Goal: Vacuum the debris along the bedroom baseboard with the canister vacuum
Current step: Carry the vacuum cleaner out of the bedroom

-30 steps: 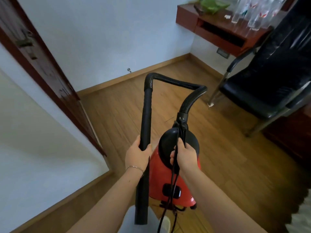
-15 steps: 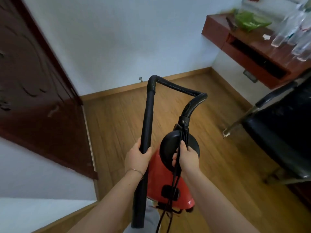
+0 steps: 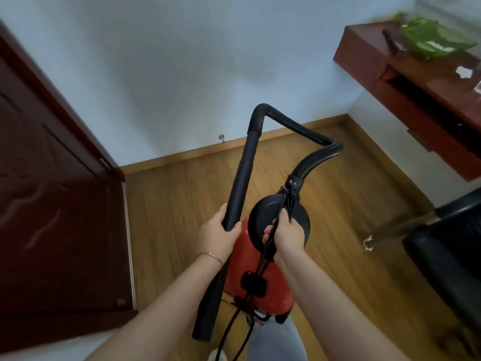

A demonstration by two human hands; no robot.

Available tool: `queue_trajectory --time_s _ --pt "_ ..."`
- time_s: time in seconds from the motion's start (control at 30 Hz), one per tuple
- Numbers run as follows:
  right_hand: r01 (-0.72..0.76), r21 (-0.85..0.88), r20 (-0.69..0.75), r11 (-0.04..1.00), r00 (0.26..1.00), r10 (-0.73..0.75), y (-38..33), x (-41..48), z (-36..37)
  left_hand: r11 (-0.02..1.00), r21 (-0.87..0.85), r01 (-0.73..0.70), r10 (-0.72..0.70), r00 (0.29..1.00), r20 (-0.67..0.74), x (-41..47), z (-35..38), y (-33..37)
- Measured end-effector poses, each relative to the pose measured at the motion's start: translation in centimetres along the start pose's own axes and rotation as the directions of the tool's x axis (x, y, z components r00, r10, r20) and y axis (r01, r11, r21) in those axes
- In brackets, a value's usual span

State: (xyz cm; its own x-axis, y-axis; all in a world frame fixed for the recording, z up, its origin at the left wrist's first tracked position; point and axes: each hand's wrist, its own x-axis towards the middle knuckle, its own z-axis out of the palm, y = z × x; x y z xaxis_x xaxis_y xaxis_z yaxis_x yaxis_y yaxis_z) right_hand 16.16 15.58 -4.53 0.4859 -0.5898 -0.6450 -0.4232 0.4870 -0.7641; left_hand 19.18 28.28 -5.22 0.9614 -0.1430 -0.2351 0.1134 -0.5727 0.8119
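I carry a red canister vacuum (image 3: 250, 272) with a black round top above the wooden floor. My right hand (image 3: 285, 234) grips its top handle together with the black power cord (image 3: 263, 261). My left hand (image 3: 217, 237) grips the black wand (image 3: 240, 191), which points down to my left side. A ribbed black hose (image 3: 299, 132) loops from the wand's upper end back to the canister top. The wooden baseboard (image 3: 208, 153) runs along the white wall ahead. I see no debris along it at this distance.
A dark red door (image 3: 52, 217) stands open on the left. A small doorstop (image 3: 221, 138) sticks out of the wall above the baseboard. A red-brown wall desk (image 3: 406, 82) with a green bag is at the upper right, and a black chair (image 3: 447, 243) stands on the right.
I have moved forward through the doorway and turned left; the door now fills the left side and the chair has slid to the right edge. Both hands keep their grips.
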Motion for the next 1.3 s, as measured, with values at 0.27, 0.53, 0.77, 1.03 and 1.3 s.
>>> queue_trajectory --time_s 0.27,0.53,0.77,1.03,1.3 --pt "-0.075 0.002 0.017 0.997 0.997 0.074 -9.6 13.0 5.0 0.997 0.061 0.057 -0.054 0.998 -0.041 13.0 3.6 6.1" --pt "-0.056 -0.027 0.024 0.998 0.998 0.057 -17.2 21.2 12.2 0.998 0.041 0.056 -0.053 0.996 -0.070 24.4 3.8 9.8" --pt "-0.088 -0.037 0.015 0.995 0.996 0.088 -20.6 28.5 21.0 0.986 0.162 0.043 -0.037 0.998 -0.041 36.7 2.3 9.7" --pt "-0.221 0.125 -0.152 0.967 0.959 0.238 -22.0 38.4 33.0 0.962 0.271 -0.032 -0.008 0.989 0.145 53.1 -0.5 7.3" --pt "-0.308 0.368 -0.168 0.877 0.906 0.388 -19.0 50.0 42.6 0.932 0.306 -0.192 0.087 0.941 0.327 66.9 1.9 0.4"
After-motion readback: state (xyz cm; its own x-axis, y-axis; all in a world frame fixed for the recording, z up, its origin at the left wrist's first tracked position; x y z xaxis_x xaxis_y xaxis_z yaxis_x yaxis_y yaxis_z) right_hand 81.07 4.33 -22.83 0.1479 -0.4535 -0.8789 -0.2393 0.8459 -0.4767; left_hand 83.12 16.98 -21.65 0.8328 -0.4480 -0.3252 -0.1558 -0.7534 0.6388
